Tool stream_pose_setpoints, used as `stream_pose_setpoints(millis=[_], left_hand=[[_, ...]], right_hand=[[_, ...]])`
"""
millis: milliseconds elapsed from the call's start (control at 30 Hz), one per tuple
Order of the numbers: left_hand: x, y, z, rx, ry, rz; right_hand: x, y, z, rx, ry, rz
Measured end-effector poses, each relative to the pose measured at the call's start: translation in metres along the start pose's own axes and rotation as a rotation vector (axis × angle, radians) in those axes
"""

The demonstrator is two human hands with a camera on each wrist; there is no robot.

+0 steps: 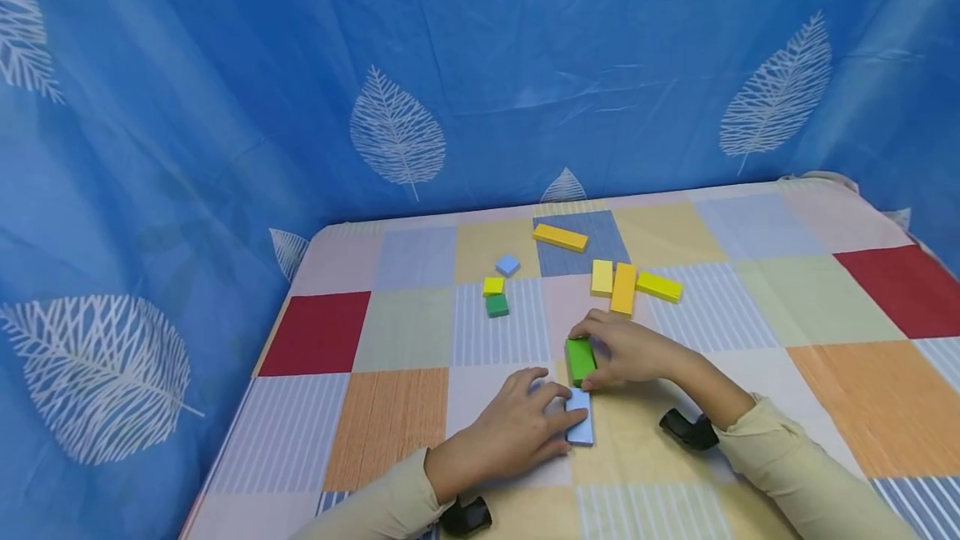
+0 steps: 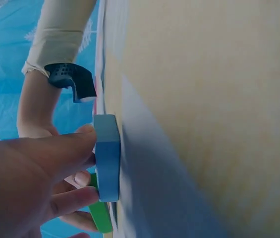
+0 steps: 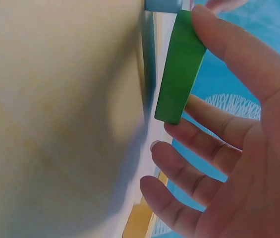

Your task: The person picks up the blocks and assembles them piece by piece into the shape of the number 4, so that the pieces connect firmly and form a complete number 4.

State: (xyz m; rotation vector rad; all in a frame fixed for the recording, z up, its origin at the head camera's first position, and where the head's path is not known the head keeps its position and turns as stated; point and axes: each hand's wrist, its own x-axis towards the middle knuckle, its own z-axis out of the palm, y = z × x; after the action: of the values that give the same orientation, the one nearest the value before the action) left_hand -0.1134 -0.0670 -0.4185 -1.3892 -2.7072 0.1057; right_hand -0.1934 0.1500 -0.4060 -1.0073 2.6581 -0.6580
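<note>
My right hand (image 1: 626,348) pinches a bright green rectangular block (image 1: 581,361) by its two ends, thumb at the near end and fingers at the far one. In the right wrist view that green block (image 3: 180,69) leans at a slant, raised off the cloth. A light blue rectangular block (image 1: 580,419) lies flat just nearer to me, its end close to the green one. My left hand (image 1: 517,423) holds the blue block from the left; in the left wrist view the thumb and a finger touch opposite ends of this blue block (image 2: 108,158).
Beyond the hands lie a small blue block (image 1: 507,265), a small yellow block (image 1: 493,286) and a dark green block (image 1: 497,305). Farther right are several yellow and orange blocks (image 1: 622,288), with a long orange block (image 1: 560,237) behind. A patchwork cloth (image 1: 405,407) covers the table.
</note>
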Motion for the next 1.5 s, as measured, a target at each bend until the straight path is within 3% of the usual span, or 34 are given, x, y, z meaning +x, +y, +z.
stream_pose_setpoints(millis=[167,367,633,1067,1500], left_hand=[[-0.001,0.002,-0.002,0.033,-0.025,-0.003],[-0.002,0.005,-0.001,0.075,-0.028,-0.013],[0.003,0.006,0.001,0.118,0.094,-0.024],[0.006,0.008,0.006,0.147,0.194,-0.059],[0.008,0.007,0.002,0.119,0.159,-0.04]], right_hand=[[0.007,-0.001,0.005,-0.008,-0.012,-0.018],[0.011,-0.001,0.006,0.006,-0.043,0.018],[0.01,0.002,0.005,0.02,-0.052,-0.002],[0.01,0.005,0.003,0.049,-0.053,-0.044],[0.01,0.004,0.003,0.086,-0.065,-0.039]])
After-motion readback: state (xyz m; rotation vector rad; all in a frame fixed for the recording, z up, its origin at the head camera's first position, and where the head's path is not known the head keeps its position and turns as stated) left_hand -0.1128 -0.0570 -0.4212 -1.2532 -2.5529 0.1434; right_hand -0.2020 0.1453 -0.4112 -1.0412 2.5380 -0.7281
